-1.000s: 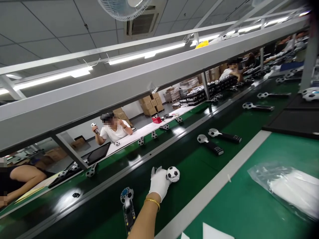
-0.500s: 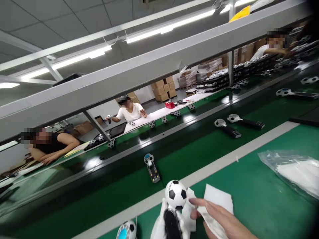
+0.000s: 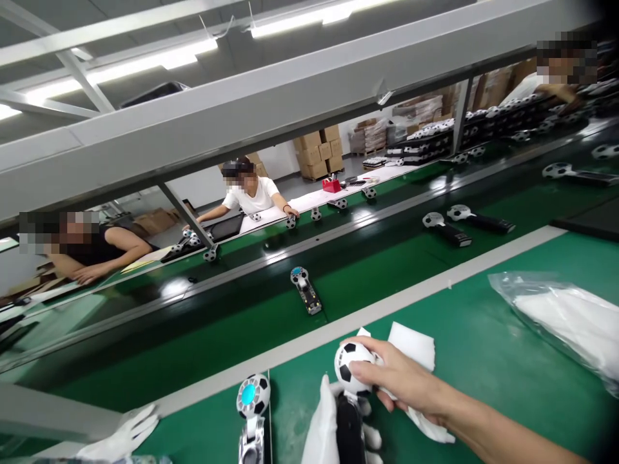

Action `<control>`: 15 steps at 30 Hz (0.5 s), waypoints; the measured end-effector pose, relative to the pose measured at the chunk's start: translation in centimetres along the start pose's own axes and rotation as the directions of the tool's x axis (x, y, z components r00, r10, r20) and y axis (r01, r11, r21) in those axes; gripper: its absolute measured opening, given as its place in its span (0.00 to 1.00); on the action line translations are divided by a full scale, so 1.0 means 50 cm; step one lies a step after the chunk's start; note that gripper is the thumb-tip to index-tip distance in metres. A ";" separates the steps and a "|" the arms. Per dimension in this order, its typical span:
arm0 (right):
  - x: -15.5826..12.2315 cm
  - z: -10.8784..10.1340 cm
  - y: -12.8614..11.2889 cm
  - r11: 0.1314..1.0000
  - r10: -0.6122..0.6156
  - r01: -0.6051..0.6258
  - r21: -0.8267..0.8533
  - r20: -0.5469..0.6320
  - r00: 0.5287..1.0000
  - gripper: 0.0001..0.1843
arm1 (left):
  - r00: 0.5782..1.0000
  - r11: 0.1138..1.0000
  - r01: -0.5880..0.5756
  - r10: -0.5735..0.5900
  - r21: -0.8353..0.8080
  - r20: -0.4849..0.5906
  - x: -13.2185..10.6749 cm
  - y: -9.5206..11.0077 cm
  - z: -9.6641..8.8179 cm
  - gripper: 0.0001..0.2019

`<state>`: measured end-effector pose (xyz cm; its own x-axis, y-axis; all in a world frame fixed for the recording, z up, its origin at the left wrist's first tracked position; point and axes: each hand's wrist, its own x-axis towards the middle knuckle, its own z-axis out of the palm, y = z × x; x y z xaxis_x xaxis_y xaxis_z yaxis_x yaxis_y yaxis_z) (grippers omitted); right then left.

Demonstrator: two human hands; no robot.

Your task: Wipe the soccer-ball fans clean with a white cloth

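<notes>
My left hand [image 3: 323, 426], in a white glove, is closed round the black handle of a soccer-ball gadget [image 3: 349, 422] held upright at the bottom centre. My bare right hand [image 3: 397, 381] grips its black-and-white ball head [image 3: 344, 362], thumb on the ball, with a white cloth [image 3: 412, 343] caught under the fingers. A second gadget with a blue-centred ball head [image 3: 252, 394] lies just left of my left hand on the green table [image 3: 483, 361].
Another blue-centred gadget [image 3: 305, 290] and two with black handles [image 3: 459, 222] ride the dark conveyor belt [image 3: 367, 270]. A plastic bag of white sheets [image 3: 565, 316] lies at right. A white glove [image 3: 123, 437] rests bottom left. People [image 3: 249, 190] work across the line.
My left hand picked the gadget off the belt and brought it to the near table. My right hand came in with the cloth and closed on the ball head.
</notes>
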<state>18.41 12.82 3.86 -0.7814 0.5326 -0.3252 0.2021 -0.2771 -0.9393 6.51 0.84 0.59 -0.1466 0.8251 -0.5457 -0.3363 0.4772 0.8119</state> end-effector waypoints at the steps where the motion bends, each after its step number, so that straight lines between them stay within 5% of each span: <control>1: 0.004 0.000 0.002 1.000 -0.008 0.008 -0.015 0.004 1.000 0.22 | 1.000 1.000 -0.013 0.013 0.005 -0.017 -0.003 0.001 0.002 0.18; 6: 0.035 -0.021 0.027 0.983 -0.103 0.108 -0.146 0.044 0.994 0.25 | 0.996 0.998 -0.036 0.040 0.051 -0.077 0.001 -0.013 0.013 0.09; 8: 0.046 -0.035 0.022 0.965 -0.222 0.208 -0.159 -0.071 0.973 0.25 | 0.996 0.998 -0.025 0.030 0.061 -0.083 0.003 -0.026 0.015 0.08; 12: 0.050 -0.021 0.005 0.923 -0.380 0.374 -0.088 -0.355 0.854 0.23 | 0.995 0.998 0.001 0.005 0.062 -0.096 0.001 -0.047 0.018 0.09; 15: 0.049 0.029 0.034 0.734 -0.643 0.566 -0.376 -0.112 0.758 0.18 | 0.994 0.999 0.018 -0.013 0.047 -0.111 -0.001 -0.052 0.021 0.12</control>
<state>15.99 12.49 1.63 -0.6561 0.6713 0.3448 -0.0723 0.3989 -0.9141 8.35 -0.09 -1.27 -0.2447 0.7801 -0.5759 -0.2949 0.5059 0.8106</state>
